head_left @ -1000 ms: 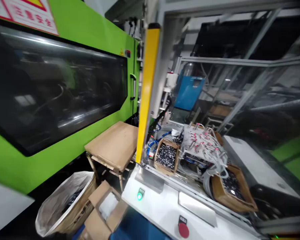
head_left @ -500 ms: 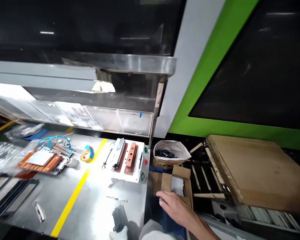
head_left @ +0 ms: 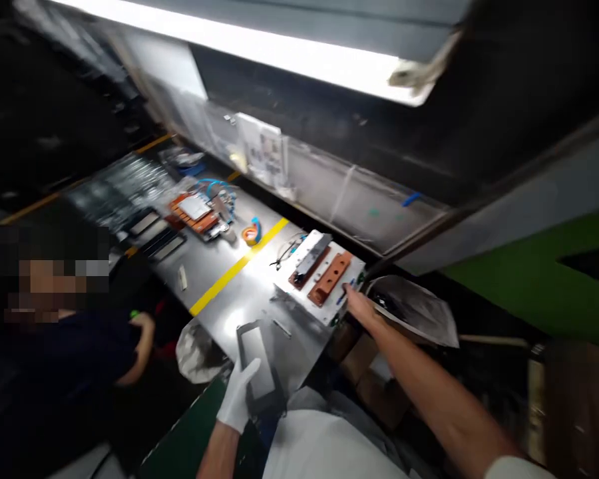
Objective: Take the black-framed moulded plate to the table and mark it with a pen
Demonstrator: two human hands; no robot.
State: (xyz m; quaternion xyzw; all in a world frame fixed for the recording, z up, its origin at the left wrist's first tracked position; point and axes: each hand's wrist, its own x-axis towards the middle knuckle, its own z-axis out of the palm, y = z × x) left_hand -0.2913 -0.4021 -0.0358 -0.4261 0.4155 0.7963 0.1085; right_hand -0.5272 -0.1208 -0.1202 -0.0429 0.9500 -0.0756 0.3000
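My gloved left hand (head_left: 237, 399) gripped the dark panel (head_left: 259, 369) over the bench (head_left: 239, 303) edge, where it could slip, while my right hand (head_left: 362, 306), fingers loosely spread, touched the fixture (head_left: 324, 276).

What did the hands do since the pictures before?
The right hand moved forward from the cardboard box to the near edge of the white fixture. The gloved left hand rose, and its dark part now shows fully. The tape roll, yellow line and orange boards stayed on the table.
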